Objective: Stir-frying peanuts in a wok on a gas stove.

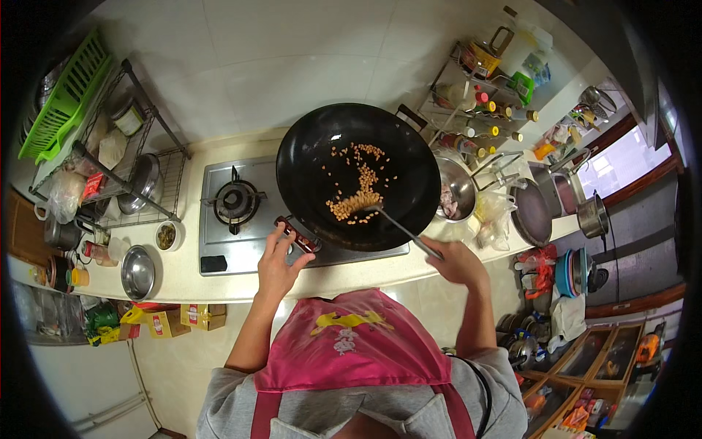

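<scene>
A large black wok (340,142) sits over the right side of the steel gas hob (219,252). Small golden-brown beans or nuts (343,208) lie in it, heaped toward the near side, with others scattered up the middle. My left hand (279,263) is at the wok's dark red handle (298,235), fingers and thumb against it. Gripped in my right hand (458,260) is the long handle of a metal spatula (403,230). Its head is down among the beans, partly hidden and blurred.
A bare burner (236,199) is left of the wok. To the right stand a steel bowl (458,184) with raw meat (449,203), a plastic bag (493,219) and a bottle rack (447,96). On the left are a steel bowl (138,273), a small food bowl (167,236) and a wire shelf (164,186).
</scene>
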{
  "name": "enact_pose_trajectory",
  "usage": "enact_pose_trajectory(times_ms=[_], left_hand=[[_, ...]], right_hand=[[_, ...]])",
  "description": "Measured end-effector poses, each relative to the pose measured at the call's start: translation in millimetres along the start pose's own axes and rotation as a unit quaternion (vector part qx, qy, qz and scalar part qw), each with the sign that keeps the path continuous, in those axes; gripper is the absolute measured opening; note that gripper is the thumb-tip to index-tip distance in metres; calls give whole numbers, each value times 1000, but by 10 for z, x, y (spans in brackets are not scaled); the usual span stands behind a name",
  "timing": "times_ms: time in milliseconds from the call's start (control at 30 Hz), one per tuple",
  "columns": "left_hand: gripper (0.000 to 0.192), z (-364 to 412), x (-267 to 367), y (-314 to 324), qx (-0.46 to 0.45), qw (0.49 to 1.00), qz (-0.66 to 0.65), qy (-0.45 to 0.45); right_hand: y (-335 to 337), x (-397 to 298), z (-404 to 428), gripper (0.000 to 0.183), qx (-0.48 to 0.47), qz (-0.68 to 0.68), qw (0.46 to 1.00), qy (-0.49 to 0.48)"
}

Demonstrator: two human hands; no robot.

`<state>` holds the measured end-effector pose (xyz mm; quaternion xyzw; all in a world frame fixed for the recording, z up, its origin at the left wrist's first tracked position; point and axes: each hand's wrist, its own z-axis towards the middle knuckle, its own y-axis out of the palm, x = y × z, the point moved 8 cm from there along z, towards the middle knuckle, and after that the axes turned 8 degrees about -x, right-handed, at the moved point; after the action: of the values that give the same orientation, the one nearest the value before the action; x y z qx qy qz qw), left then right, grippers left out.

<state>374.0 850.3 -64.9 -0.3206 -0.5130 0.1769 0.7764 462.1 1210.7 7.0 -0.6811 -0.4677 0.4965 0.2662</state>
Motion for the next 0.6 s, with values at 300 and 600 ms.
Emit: enact_pose_trajectory(times_ms=[300, 600], left_hand=[[65, 2, -33, 36, -4, 1000, -16, -15], [64, -5, -43, 11, 8, 1000, -16, -5]], right_hand=[[-126, 239, 1327, 54, 192, 98, 976, 9], [-81, -17, 242, 52, 2, 12, 998, -65]])
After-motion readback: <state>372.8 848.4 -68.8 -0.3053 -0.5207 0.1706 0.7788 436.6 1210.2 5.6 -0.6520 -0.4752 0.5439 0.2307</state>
